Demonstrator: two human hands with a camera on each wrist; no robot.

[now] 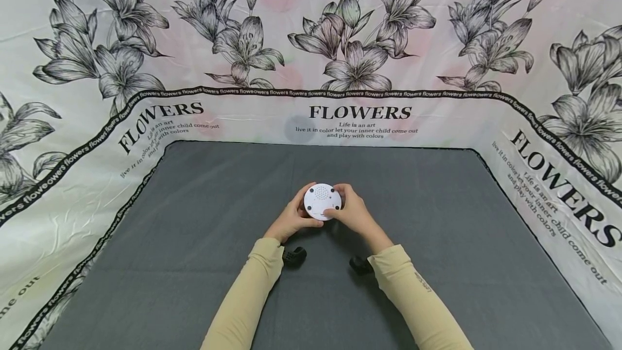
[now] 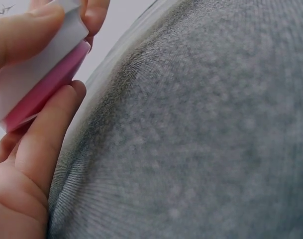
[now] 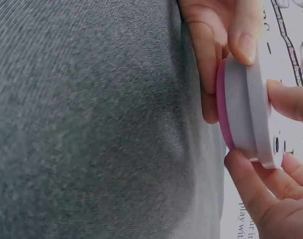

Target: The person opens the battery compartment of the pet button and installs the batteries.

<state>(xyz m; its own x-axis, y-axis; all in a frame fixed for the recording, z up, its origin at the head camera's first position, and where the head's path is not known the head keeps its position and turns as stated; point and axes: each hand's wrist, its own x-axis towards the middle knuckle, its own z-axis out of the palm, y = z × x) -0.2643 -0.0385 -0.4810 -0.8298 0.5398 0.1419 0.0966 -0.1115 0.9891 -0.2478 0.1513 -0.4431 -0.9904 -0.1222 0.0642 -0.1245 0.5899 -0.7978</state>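
Observation:
Both hands hold one round white device (image 1: 320,194) above the grey cloth. Its face turned up toward the head camera has small dark feet near the rim and a patch of tiny holes. Side-on in the right wrist view, the device (image 3: 239,109) shows a stepped white body and a pink layer on the side away from that face. My left hand (image 1: 290,219) grips the left edge, thumb on the white part and fingers by the pink side. My right hand (image 1: 358,213) pinches the right edge, its thumb (image 3: 290,101) pressing on the flat white face.
A grey cloth (image 1: 218,204) covers the tabletop. Around it runs a white floral sheet (image 1: 272,118) with printed lettering, rising behind at the back. Black wrist-worn pieces (image 1: 294,256) stick out by the sleeves, one at each wrist.

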